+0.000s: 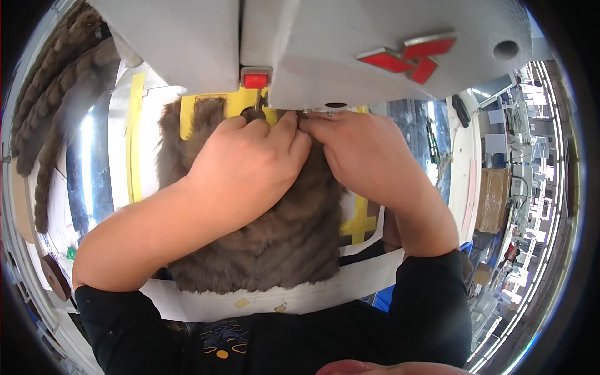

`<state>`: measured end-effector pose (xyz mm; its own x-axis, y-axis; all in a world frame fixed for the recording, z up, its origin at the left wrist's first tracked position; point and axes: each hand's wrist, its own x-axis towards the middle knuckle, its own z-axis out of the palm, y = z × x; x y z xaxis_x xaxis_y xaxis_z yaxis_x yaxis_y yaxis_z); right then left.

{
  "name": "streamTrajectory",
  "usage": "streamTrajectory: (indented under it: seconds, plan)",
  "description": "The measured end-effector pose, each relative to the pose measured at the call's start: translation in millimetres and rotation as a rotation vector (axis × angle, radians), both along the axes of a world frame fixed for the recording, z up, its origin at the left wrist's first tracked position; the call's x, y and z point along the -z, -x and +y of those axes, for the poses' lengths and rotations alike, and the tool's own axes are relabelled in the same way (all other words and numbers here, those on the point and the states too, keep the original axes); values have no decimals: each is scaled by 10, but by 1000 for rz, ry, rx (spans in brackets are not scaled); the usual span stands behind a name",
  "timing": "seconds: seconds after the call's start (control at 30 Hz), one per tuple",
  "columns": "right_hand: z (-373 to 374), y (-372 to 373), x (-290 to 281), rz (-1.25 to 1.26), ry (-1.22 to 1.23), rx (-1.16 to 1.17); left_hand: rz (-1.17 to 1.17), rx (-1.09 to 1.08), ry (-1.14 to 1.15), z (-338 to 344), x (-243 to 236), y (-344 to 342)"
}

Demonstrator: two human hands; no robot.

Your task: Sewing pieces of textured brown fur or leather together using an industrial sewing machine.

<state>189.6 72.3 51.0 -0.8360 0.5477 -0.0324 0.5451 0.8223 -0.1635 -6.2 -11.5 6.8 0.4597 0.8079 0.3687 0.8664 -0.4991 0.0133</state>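
Observation:
A brown fur piece (269, 250) lies under both my forearms and hangs toward the table's front edge. Its far end reaches below the head of a large pale grey machine (350, 56), which looks like a sewing machine. My left hand (250, 156) is closed, its fingers bent down onto the fur by a small metal part (259, 100). From the right, my right hand (362, 153) pinches the fur's far edge, its fingertips almost touching the left ones. The machine's head and my own fingers partly hide the pinched edge.
Several long brown fur strips (69, 94) hang at the far left. Yellow tape (134, 137) marks the work surface, whose white front edge (312, 306) curves before me. A brown disc (56, 277) stands at the left and a cardboard box (492, 200) at the right.

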Motion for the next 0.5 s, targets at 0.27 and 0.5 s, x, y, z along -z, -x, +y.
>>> streamTrajectory:
  seconds: [0.27, 0.5]
  plan:
    - [3, 43, 22, 25, -7, -11, 65, -57, 8, 5, 3, 8]
    - [1, 24, 23, 63, -36, -16, 39, -50, 76, 30, -62, 5]
